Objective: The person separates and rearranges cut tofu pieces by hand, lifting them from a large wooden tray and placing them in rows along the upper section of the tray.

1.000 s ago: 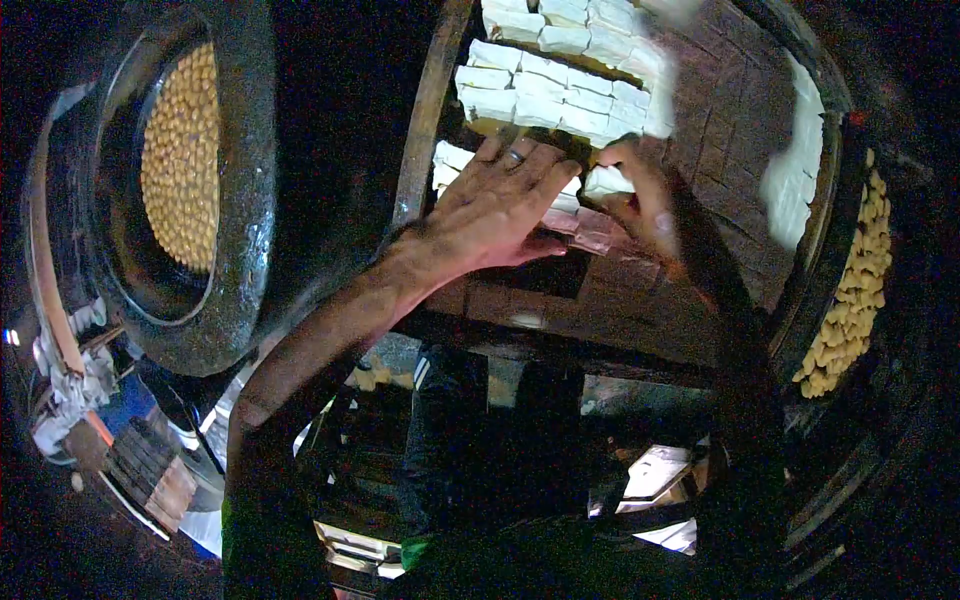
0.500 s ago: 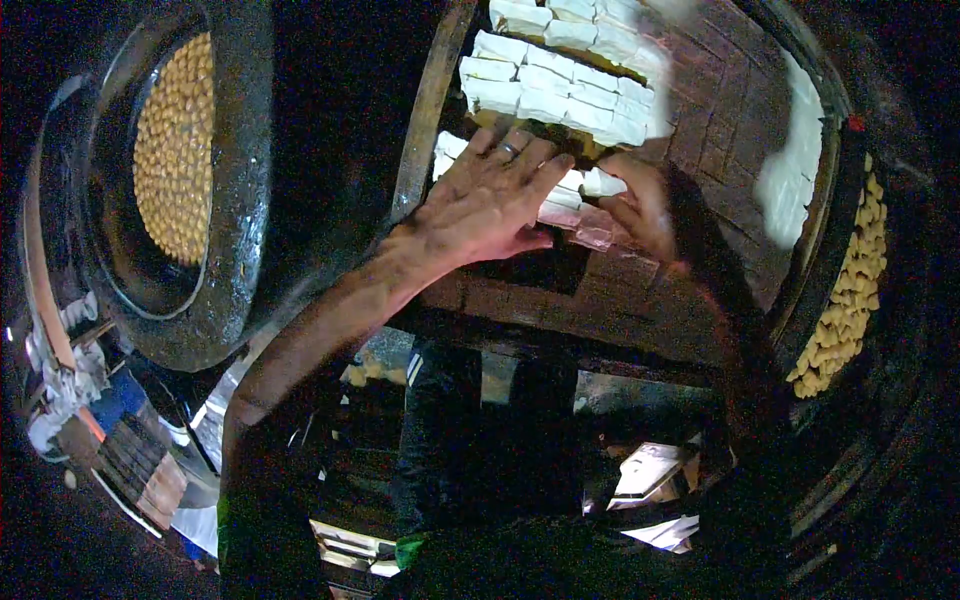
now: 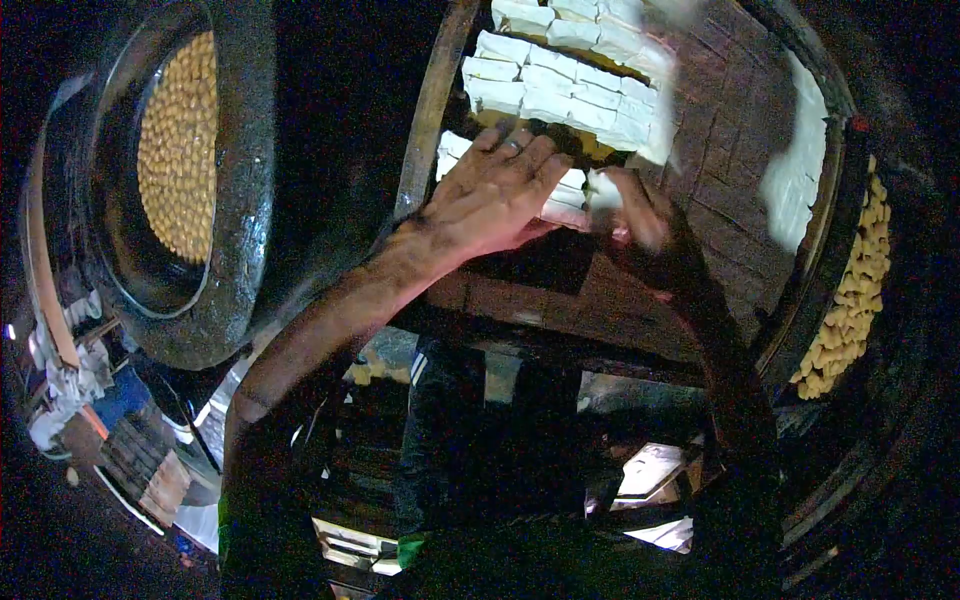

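My left hand (image 3: 487, 193), with a ring on one finger, lies over a short row of white tofu blocks (image 3: 566, 196). Its fingers are stretched out across the blocks and hide part of the row. At the right end of that row my right hand (image 3: 645, 217) pinches a white tofu block (image 3: 602, 190) between thumb and fingers. Deep shadow covers much of this hand. Just beyond both hands, more cut tofu (image 3: 560, 85) lies in tight rows on a dark board (image 3: 715, 120) scored with lines.
On the left stands a large round pan (image 3: 118, 180) with many small golden pieces (image 3: 180, 150). Beyond the board's right rim lies a pile of yellowish pieces (image 3: 845, 300). A white sheet-like patch (image 3: 800, 160) lies along the board's right side. The board has a raised wooden edge (image 3: 425, 130).
My right hand has turned and drawn slightly toward me with the tofu block. The reddish-lit blocks at the row's right end are now hidden or moved. My left hand stays nearly in place.
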`<action>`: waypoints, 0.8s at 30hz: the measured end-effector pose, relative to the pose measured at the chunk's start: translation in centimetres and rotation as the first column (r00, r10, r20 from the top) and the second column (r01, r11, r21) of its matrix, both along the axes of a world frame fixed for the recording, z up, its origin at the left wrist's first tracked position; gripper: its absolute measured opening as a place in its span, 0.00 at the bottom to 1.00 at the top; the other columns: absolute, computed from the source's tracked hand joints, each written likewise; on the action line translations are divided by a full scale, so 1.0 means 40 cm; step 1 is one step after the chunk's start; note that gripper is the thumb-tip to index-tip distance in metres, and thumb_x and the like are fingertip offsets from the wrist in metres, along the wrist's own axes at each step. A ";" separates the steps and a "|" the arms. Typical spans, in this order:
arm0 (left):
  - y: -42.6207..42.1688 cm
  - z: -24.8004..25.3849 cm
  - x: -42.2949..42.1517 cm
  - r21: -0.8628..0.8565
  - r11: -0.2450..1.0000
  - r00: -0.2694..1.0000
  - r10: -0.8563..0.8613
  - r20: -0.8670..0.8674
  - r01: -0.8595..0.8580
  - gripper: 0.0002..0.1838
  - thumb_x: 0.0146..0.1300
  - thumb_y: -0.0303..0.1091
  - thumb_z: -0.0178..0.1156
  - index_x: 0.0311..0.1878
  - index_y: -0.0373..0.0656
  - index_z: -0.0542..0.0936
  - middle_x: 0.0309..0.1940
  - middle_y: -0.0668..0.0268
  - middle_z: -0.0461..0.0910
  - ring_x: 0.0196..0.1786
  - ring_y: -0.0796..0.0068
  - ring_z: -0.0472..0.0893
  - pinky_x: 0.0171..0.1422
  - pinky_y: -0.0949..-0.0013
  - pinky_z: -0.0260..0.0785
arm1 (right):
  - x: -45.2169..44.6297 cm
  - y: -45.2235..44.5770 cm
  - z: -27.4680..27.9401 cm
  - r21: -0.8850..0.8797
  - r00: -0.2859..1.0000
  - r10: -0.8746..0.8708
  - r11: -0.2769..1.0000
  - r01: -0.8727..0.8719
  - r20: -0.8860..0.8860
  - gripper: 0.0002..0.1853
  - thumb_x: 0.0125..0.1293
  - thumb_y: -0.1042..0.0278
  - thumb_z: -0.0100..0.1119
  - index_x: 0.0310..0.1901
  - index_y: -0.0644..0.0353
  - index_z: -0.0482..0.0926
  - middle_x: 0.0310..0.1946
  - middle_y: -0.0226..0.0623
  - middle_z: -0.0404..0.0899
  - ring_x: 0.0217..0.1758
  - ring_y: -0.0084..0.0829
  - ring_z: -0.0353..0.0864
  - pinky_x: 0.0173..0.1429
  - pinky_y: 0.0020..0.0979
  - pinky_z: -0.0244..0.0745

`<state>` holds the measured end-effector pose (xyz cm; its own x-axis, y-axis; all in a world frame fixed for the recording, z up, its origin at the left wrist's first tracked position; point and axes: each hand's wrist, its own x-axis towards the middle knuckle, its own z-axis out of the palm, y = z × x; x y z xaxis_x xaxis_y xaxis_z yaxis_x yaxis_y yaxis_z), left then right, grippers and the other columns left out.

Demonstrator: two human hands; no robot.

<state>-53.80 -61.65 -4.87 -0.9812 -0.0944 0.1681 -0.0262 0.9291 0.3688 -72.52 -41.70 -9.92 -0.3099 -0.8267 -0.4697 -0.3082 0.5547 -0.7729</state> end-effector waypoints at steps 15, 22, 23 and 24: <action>-0.137 0.150 0.115 -0.296 0.953 0.974 0.001 0.226 0.068 0.49 0.43 0.52 0.76 0.69 0.46 0.68 0.63 0.63 0.72 0.69 0.61 0.67 0.66 0.52 0.61 | 0.113 -0.154 0.213 -0.188 0.357 0.020 0.821 -0.539 -0.934 0.28 0.57 0.53 0.61 0.58 0.58 0.80 0.57 0.34 0.78 0.58 0.40 0.75 0.64 0.40 0.69; -0.137 0.128 0.094 -0.443 0.883 0.971 -0.054 0.234 0.156 0.36 0.48 0.47 0.74 0.61 0.46 0.74 0.58 0.64 0.75 0.66 0.62 0.69 0.64 0.51 0.62 | 0.199 -0.248 0.068 -0.396 0.421 -0.202 0.800 -0.450 -0.885 0.18 0.55 0.63 0.62 0.48 0.54 0.83 0.43 0.32 0.81 0.47 0.32 0.78 0.48 0.37 0.75; -0.137 0.131 0.097 -0.442 0.883 0.970 -0.055 0.238 0.159 0.36 0.48 0.47 0.74 0.61 0.46 0.74 0.58 0.64 0.75 0.66 0.62 0.69 0.64 0.51 0.62 | 0.200 -0.249 0.065 -0.438 0.480 -0.206 0.783 -0.442 -0.853 0.18 0.54 0.63 0.62 0.48 0.54 0.82 0.42 0.34 0.81 0.47 0.33 0.79 0.48 0.37 0.76; -0.135 0.138 0.100 -0.453 0.877 0.975 -0.068 0.210 0.158 0.35 0.49 0.47 0.73 0.60 0.46 0.75 0.57 0.65 0.76 0.65 0.62 0.70 0.63 0.51 0.62 | 0.198 -0.249 0.063 -0.439 0.484 -0.204 0.782 -0.442 -0.851 0.18 0.54 0.63 0.62 0.48 0.54 0.82 0.42 0.34 0.81 0.47 0.33 0.79 0.48 0.37 0.76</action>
<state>-49.78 -67.04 0.63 -0.9978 0.0636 -0.0176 0.0652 0.9921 -0.1073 -64.60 -51.65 -7.42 -0.1395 -0.8600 0.4908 -0.9780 0.0419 -0.2045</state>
